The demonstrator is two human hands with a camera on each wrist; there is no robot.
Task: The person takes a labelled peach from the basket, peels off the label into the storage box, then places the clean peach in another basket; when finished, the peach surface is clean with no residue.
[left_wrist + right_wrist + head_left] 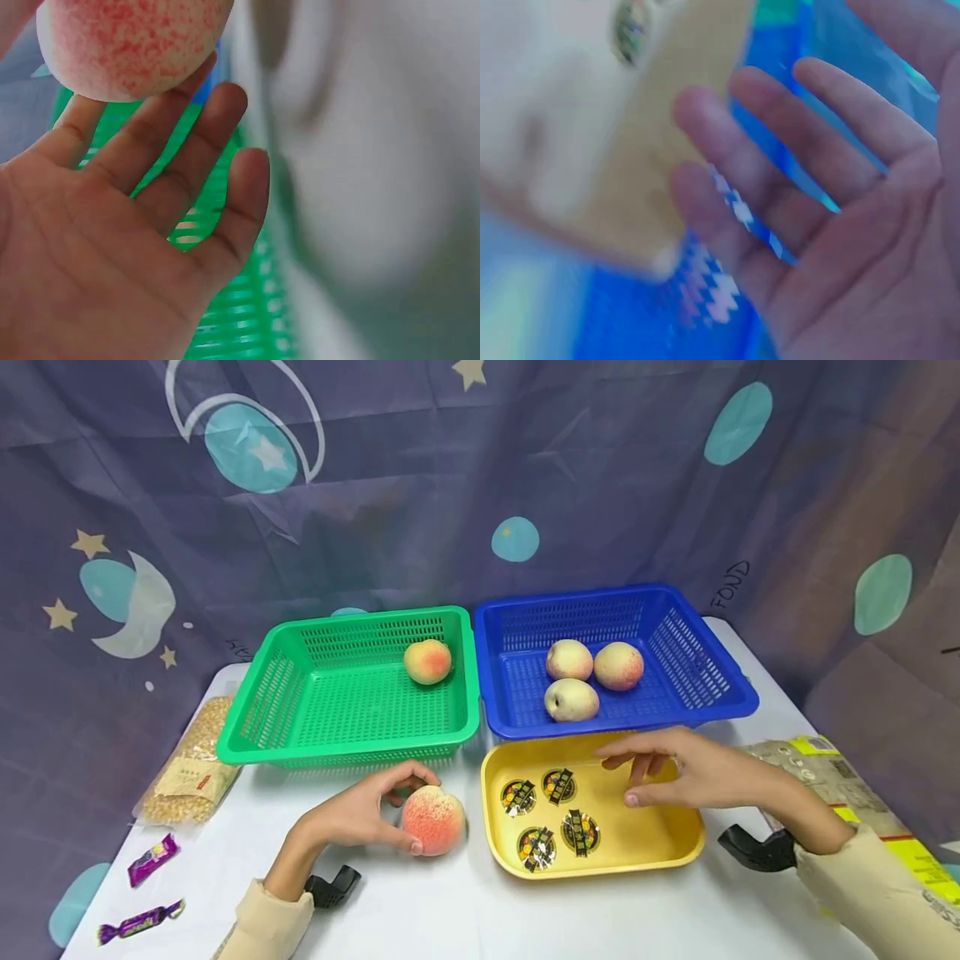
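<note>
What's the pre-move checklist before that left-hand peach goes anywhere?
1. Left hand grip on peach: ok, thumb and fingers curl round it on the table.
2. Green basket has room: ok, one peach inside.
3. Blue basket has room: ok, three peaches.
4. Right hand out of the way: ok, open over the yellow tray, holding nothing.
5. Path to the baskets: ok, nothing between.
6. Peach firmness: cannot tell.
</note>
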